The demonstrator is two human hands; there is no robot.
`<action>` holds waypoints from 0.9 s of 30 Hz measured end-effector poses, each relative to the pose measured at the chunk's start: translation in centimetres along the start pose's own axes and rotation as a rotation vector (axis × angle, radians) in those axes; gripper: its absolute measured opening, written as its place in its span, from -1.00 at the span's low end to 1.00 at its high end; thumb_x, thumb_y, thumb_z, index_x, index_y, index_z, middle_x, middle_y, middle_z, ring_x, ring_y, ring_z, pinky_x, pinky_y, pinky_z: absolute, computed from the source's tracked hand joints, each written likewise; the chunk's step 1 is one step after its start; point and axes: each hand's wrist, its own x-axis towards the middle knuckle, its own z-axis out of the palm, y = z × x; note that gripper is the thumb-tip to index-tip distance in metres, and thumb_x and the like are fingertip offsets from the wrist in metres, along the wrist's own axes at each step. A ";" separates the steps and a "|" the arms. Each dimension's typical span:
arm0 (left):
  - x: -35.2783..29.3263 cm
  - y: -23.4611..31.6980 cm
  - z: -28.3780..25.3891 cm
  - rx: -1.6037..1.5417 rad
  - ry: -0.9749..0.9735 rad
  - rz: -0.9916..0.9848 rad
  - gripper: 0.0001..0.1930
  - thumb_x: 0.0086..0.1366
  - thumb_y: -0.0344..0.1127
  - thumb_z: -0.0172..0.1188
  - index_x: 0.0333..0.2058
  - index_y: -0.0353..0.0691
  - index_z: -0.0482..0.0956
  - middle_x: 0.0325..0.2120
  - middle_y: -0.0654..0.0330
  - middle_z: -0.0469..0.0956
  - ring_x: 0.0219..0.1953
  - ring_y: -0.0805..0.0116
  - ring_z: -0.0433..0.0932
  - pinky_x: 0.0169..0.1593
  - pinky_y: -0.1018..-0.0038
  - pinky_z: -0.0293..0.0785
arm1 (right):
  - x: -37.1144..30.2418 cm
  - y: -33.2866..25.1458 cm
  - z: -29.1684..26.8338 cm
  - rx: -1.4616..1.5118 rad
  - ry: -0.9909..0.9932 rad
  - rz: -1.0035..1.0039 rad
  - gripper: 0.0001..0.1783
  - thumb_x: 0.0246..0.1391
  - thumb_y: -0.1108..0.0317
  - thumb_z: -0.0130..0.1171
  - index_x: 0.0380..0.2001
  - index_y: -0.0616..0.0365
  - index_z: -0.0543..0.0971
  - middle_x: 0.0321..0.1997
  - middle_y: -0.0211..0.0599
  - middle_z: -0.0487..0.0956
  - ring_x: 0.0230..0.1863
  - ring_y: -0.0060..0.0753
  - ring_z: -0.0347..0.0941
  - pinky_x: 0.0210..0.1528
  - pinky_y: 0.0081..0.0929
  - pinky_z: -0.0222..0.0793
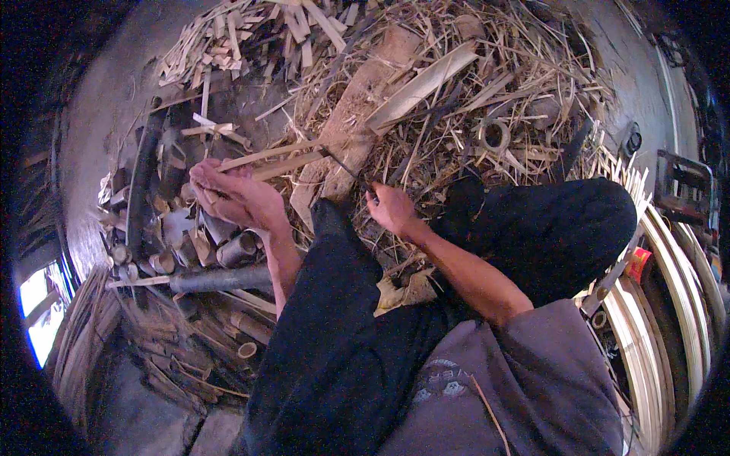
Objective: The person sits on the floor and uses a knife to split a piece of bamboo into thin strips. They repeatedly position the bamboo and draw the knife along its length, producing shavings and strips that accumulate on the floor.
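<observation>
My left hand (239, 196) is closed around pale bamboo strips (287, 165) that reach out to the right, over a worn wooden log (357, 99). Two of them fan slightly apart. My right hand (391, 209) grips a knife (346, 167), its handle mostly hidden by the fingers. The thin dark blade slants up and left, its tip at the right end of the lower strip; whether it cuts into the bamboo I cannot tell. The log's near end lies between my hands, just beyond my dark-trousered knee.
Shavings (525, 83) heap up around the log, with a split bamboo piece (422, 87) on top. Short cut slats (228, 38) pile up at the far left. Bamboo tubes (236, 249) lie on the left, and long bent strips (646, 342) stand at the right.
</observation>
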 end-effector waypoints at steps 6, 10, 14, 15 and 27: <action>-0.7 0.9 0.4 0.141 -0.039 0.092 -0.58 0.42 0.01 -0.18 -0.42 -0.25 0.32 -0.60 0.27 0.27 -0.57 0.51 0.27 -0.53 0.58 0.22 | -0.2 2.2 0.6 -0.007 -0.001 0.014 -0.69 0.08 0.13 0.03 -0.22 0.09 0.53 -0.46 0.05 0.56 -0.38 0.14 0.51 -0.28 0.00 0.41; -0.9 1.2 0.1 0.046 -0.095 0.087 -0.58 0.41 0.04 -0.16 -0.43 -0.22 0.31 -0.62 0.30 0.29 -0.57 0.52 0.29 -0.53 0.60 0.23 | -0.4 3.1 1.4 0.048 -0.020 0.059 -0.68 0.09 0.13 0.03 -0.28 0.17 0.52 -0.49 0.05 0.55 -0.39 0.16 0.49 -0.29 -0.01 0.39; 0.7 2.2 0.2 0.027 -0.021 0.047 -0.58 0.40 0.06 -0.13 -0.42 -0.20 0.30 -0.63 0.35 0.24 -0.59 0.57 0.22 -0.53 0.61 0.19 | 0.0 5.9 0.6 -0.054 -0.008 -0.075 -0.60 0.07 0.11 0.06 -0.14 0.20 0.46 -0.43 0.11 0.54 -0.34 0.16 0.49 -0.25 0.00 0.40; 1.2 2.5 -0.6 0.024 0.014 0.020 -0.59 0.39 0.07 -0.12 -0.42 -0.20 0.30 -0.64 0.36 0.22 -0.60 0.58 0.19 -0.53 0.61 0.18 | -0.4 5.6 -0.4 -0.093 0.000 -0.132 -0.56 0.07 0.11 0.06 -0.09 0.20 0.44 -0.40 0.12 0.55 -0.31 0.16 0.50 -0.23 -0.01 0.40; 6.4 3.2 -5.9 -0.401 -0.274 -0.548 -0.73 0.32 -0.07 0.08 -0.50 -0.04 0.36 -0.69 0.46 0.18 -0.68 0.61 0.12 -0.60 0.63 0.06 | 1.1 -9.2 -8.6 0.145 0.169 -0.900 -0.24 0.05 -0.05 0.15 0.23 0.09 0.21 0.04 -0.07 0.44 0.05 0.04 0.38 0.05 -0.10 0.30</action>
